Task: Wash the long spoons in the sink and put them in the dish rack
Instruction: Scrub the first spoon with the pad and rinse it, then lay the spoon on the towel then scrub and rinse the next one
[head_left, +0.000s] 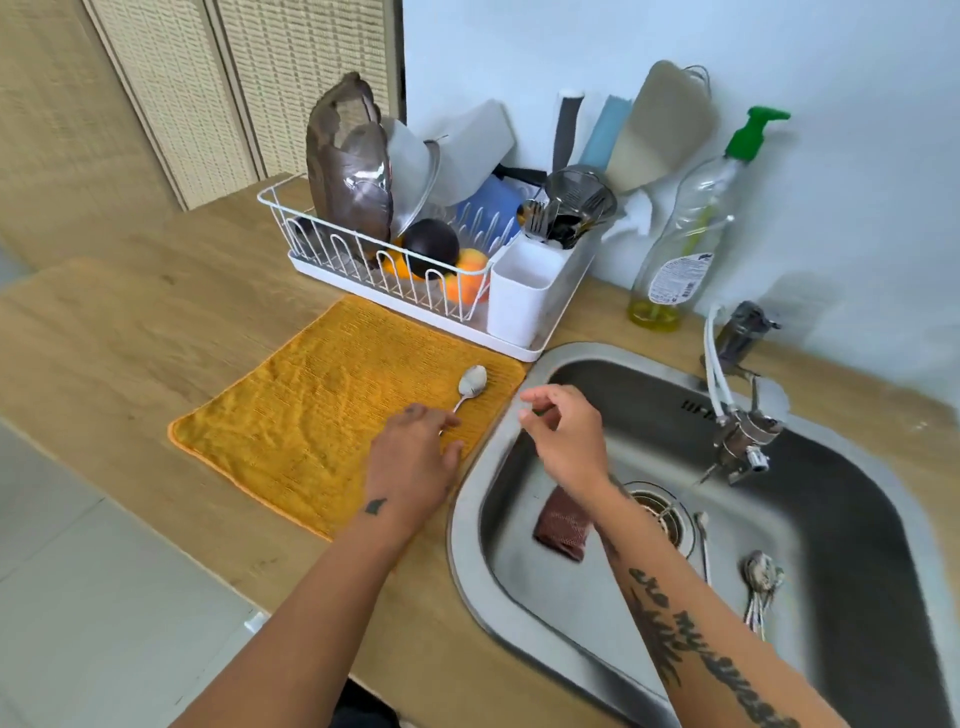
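Observation:
A long metal spoon (471, 383) lies on the yellow towel (311, 415) left of the sink, bowl pointing toward the rack. My left hand (413, 460) rests on the towel, its fingertips curled over the end of the spoon's handle. My right hand (563, 436) hovers above the left rim of the steel sink (852, 519), fingers loosely curled and holding nothing. Several more spoons (761, 579) lie in the basin at the right, and one (703, 540) lies beside the drain. The white dish rack (311, 218) stands behind the towel, and its white cutlery cup (522, 293) faces the sink.
A brown scrub pad (563, 525) lies in the basin under my right forearm. The faucet (743, 436) juts over the sink from the right. A soap bottle (680, 244) with a green pump stands by the wall. The rack holds bowls, a lid and cutlery.

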